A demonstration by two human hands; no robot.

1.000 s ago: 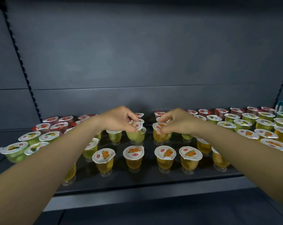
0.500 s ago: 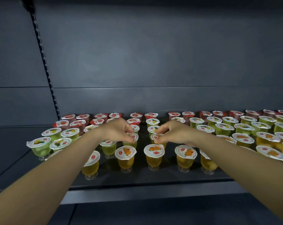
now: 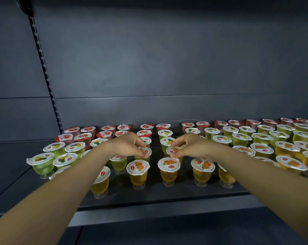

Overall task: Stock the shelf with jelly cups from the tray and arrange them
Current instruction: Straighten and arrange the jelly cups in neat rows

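I see both bare arms reaching in from the bottom corners toward the middle of the dark shelf (image 3: 167, 197). My left hand (image 3: 127, 145) curls its fingertips down onto the rim of an orange jelly cup (image 3: 144, 152) in the second row from the front, pinching its white lid edge. My right hand (image 3: 192, 145) does the same at its 9 o'clock, with thumb and fingers pinching another orange jelly cup (image 3: 173, 150) just beside the first; a narrow gap of shelf separates the two cups. Straight toward me, at 6 o'clock from the hands, a front row of orange jelly cups (image 3: 169, 169) stands upright along the shelf edge. Green jelly cups (image 3: 42, 162) fill the 9 o'clock side and the middle rows out toward 2 o'clock, and red jelly cups (image 3: 87, 130) line the back at 12 o'clock, against the grey back panel (image 3: 167, 68). A slotted upright rail (image 3: 43, 68) runs up the panel at 10 o'clock. I see no tray from here.
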